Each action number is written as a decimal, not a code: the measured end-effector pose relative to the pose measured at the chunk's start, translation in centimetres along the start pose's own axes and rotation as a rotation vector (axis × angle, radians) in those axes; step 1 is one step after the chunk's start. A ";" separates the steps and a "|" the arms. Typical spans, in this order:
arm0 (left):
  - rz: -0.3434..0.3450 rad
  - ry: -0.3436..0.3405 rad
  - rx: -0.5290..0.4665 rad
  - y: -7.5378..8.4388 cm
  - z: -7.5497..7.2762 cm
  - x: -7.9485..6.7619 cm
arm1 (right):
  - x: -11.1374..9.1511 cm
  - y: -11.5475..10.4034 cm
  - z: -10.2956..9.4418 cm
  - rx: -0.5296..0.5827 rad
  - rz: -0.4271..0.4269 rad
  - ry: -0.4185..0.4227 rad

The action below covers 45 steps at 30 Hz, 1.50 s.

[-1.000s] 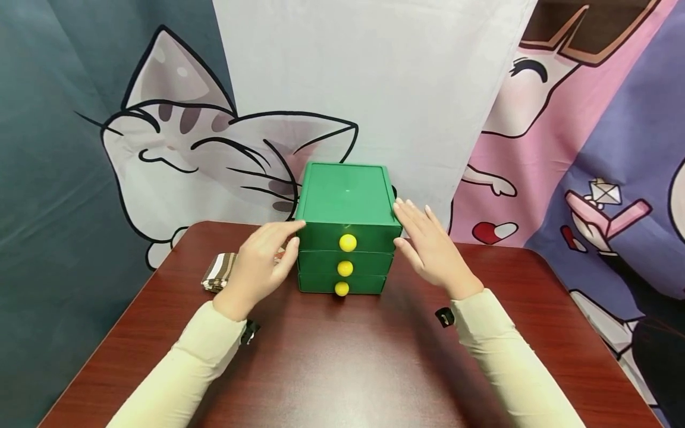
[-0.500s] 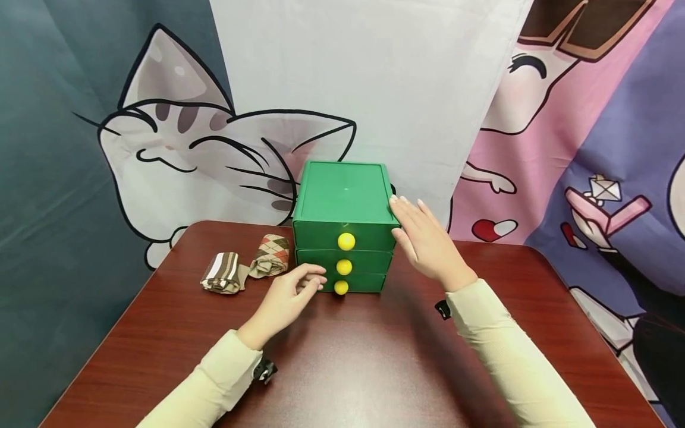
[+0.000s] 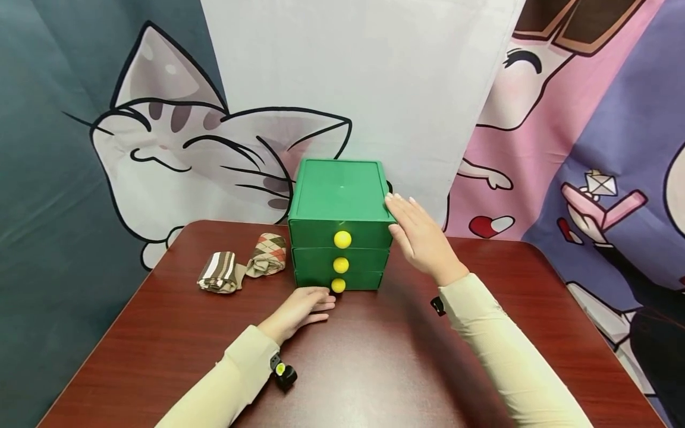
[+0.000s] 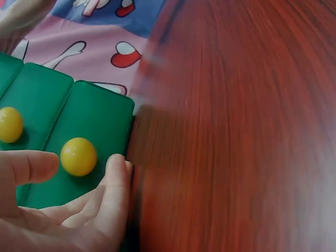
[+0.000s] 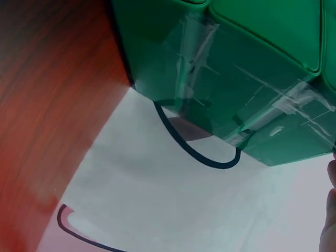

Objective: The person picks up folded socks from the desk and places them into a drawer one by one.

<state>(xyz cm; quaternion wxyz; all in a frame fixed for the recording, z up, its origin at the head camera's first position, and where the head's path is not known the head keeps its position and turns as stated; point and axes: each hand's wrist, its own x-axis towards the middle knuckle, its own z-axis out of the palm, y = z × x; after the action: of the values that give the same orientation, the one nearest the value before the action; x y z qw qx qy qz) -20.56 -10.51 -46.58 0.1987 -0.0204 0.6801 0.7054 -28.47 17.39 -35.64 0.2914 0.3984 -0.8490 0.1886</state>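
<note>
A green three-drawer box [image 3: 341,190] stands at the table's far side, its drawers closed, a round yellow knob on each. Low in front of it is my left hand [image 3: 302,309], the fingers extended close by the bottom knob [image 3: 338,285]. In the left wrist view the thumb and fingers [image 4: 118,184] lie on either side of that knob [image 4: 79,156], with a gap around it. My right hand [image 3: 420,238] rests with straight fingers along the box's top right edge. In the right wrist view, clear tape [image 5: 197,47] shows on the box's side, and only fingertips appear at the right border.
Left of the box lie two rolled cloth bundles like socks, one striped [image 3: 219,273] and one argyle [image 3: 267,255]. The reddish-brown wooden table [image 3: 374,368] extends toward me. A printed cartoon curtain [image 3: 407,89] hangs right behind the box.
My left hand has come down from the box's top left edge to beside the bottom knob, uncovering the cloth bundles. My right hand stays at the top right edge.
</note>
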 end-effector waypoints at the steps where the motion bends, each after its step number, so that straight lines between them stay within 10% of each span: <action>1: -0.012 -0.012 -0.031 -0.1 0.1 0.2 | 0.0 0.0 0.0 0.005 -0.002 0.005; 21: -0.113 -0.050 -0.353 -0.3 0.6 1.6 | 0.5 0.0 0.3 0.022 0.003 0.022; 45: -0.148 -0.181 -0.333 -2.4 1.5 -3.7 | -0.1 -0.2 0.2 0.013 0.030 0.034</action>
<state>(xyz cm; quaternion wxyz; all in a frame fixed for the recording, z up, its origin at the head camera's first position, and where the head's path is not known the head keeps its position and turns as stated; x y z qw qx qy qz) -16.06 -9.96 -47.62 0.3039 -0.0394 0.5302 0.7905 -28.38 17.18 -35.86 0.3006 0.3842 -0.8485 0.2052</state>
